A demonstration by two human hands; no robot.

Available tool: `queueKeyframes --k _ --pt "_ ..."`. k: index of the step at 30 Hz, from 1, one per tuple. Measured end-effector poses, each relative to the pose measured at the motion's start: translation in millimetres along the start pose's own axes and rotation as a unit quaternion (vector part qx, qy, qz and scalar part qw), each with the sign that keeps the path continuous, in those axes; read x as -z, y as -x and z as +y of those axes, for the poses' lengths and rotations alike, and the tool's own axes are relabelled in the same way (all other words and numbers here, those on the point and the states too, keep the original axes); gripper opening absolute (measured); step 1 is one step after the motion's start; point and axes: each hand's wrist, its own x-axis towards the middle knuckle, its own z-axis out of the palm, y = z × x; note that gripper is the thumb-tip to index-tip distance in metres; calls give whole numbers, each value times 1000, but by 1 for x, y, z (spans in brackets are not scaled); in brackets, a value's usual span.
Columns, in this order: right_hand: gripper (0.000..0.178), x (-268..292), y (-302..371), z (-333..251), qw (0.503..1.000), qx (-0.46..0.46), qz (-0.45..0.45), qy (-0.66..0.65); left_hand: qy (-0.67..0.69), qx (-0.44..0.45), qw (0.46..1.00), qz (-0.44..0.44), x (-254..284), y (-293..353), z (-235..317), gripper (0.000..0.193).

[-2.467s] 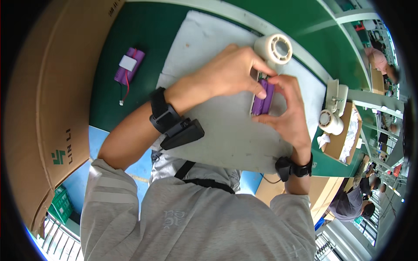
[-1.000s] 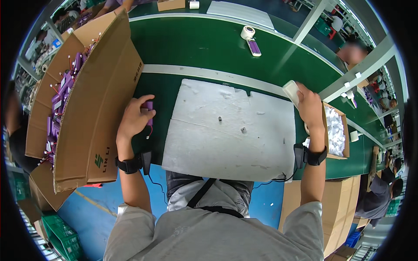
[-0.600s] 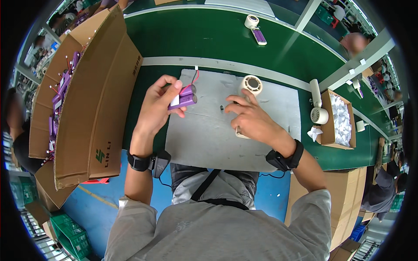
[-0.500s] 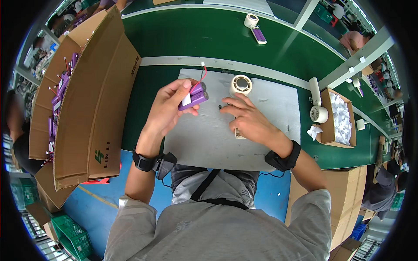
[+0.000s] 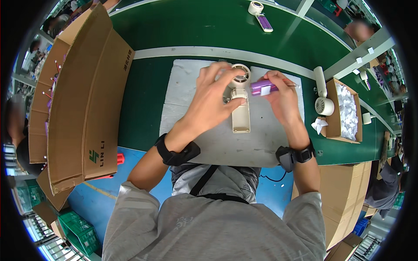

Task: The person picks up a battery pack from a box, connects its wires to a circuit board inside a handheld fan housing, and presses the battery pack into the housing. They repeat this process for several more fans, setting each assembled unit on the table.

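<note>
On the grey mat lies a cream handheld fan casing (image 5: 241, 118), its round head away from me and its hollow handle toward me. My left hand (image 5: 212, 98) hovers over the head's left side with thumb and fingers apart, holding nothing; it hides part of the head. A small dark part shows beside my left thumb, too small to make out. Right of the casing, my right hand (image 5: 284, 96) pinches a purple battery pack (image 5: 263, 88) with a white label, raised above the mat. A thin wire end sticks out past the fingers.
A tall cardboard box (image 5: 93, 93) with purple battery packs stands at the left. On the right, a small carton (image 5: 333, 119) holds white pieces, next to a white fan (image 5: 324, 104). Another fan with a purple pack (image 5: 264, 22) lies on the far green surface.
The battery pack has passed from my left hand to my right hand. My left hand has moved right over the fan; my right hand has moved off it to the right, uncovering the handle.
</note>
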Motion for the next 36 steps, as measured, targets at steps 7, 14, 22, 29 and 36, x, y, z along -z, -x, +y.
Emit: queueKeyframes --k 7,14,22,29,36 --pt "13 0 -13 9 907 -25 -110 407 129 109 963 -210 -12 -18 -38 39" --pt "14 -7 -5 22 913 98 -76 388 260 143 920 -256 -16 -22 -73 32" --pt "21 -18 0 24 843 166 -92 504 274 151 915 -256 -9 -24 -76 20" --pt "22 -17 3 29 808 230 -95 535 267 66 931 -240 -7 -22 -75 15" --pt "18 -22 8 26 789 206 -120 567 203 -6 960 -192 -7 -16 -71 22"
